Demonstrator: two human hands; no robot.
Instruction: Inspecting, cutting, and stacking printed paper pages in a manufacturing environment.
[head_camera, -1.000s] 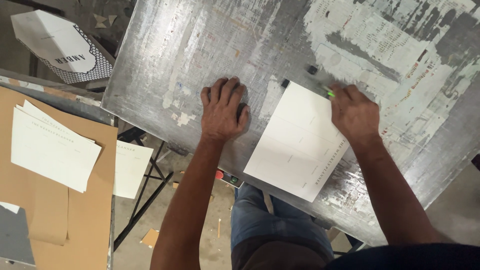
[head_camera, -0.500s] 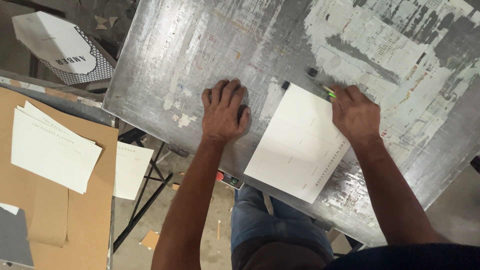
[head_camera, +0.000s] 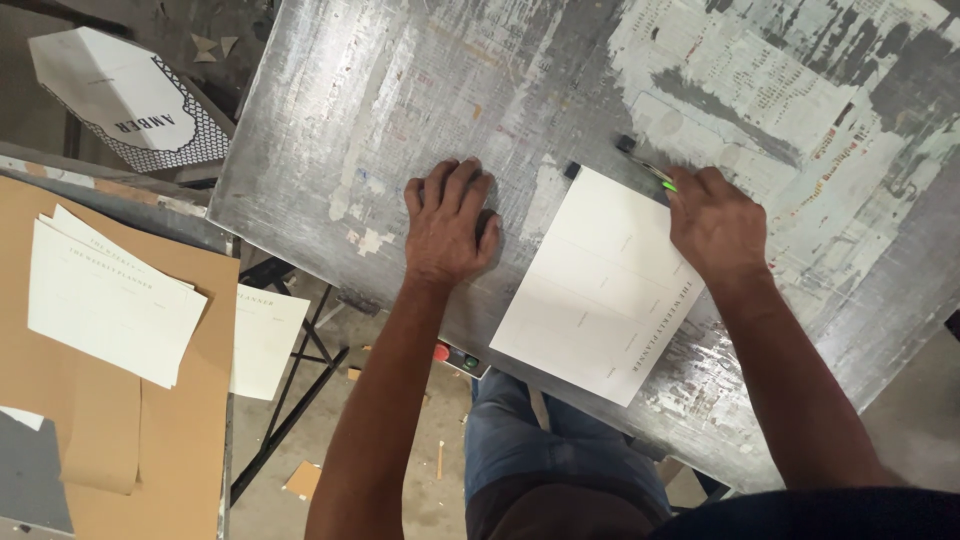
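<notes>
A white printed card sheet (head_camera: 600, 290) lies flat on a worn metal table (head_camera: 400, 100), its far edge against small black stops (head_camera: 572, 170). My right hand (head_camera: 715, 222) rests on the sheet's far right corner, fingers curled beside a small green marker (head_camera: 668, 184) and another black stop (head_camera: 626, 143). My left hand (head_camera: 448, 224) lies palm down on the bare metal just left of the sheet, fingers together, holding nothing.
A stack of similar printed sheets (head_camera: 110, 295) lies on brown cardboard (head_camera: 100, 440) at the left. Another sheet (head_camera: 262, 340) lies lower down. A patterned white box (head_camera: 125, 95) stands at top left. Red and green buttons (head_camera: 452, 356) sit under the table's near edge.
</notes>
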